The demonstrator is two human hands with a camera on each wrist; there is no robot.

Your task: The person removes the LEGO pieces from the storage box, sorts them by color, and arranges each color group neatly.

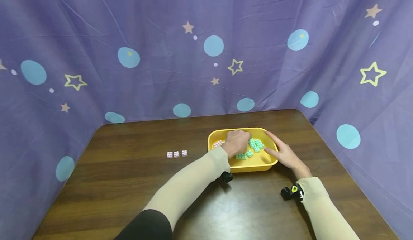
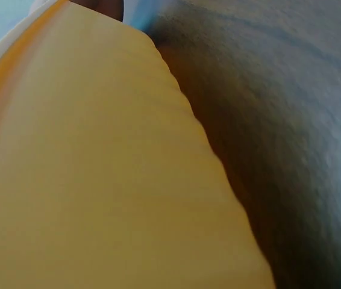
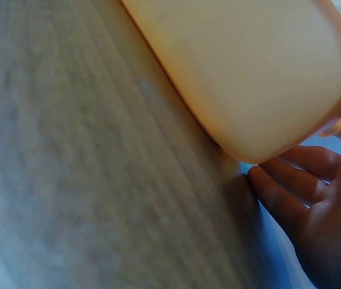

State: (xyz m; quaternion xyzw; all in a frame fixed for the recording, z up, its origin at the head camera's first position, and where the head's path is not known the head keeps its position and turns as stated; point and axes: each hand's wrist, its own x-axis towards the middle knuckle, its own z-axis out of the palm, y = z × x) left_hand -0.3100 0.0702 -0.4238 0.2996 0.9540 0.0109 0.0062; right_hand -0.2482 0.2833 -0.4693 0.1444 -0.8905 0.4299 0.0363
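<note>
A yellow plastic basket [image 1: 255, 168] stands on the table, holding green toy building bricks [image 1: 256, 144] and pink toy building bricks [image 1: 218, 144]. My left hand [image 1: 238, 140] reaches down inside it between the two colours. The back of that hand hides its fingertips, so whether it pinches a brick is not visible. At the basket's right end my right hand [image 1: 285, 154] holds the rim, thumb over the inner side. In the right wrist view, fingers [image 3: 279, 195] of that hand lie against the basket's outer corner. Only the basket's wall [image 2: 98, 156] fills most of the left wrist view.
Three small pink bricks [image 1: 176, 154] stand in a short row on the brown wooden table [image 1: 129, 182], left of the basket. Behind the table hangs a purple curtain [image 1: 155, 71] with stars and dots.
</note>
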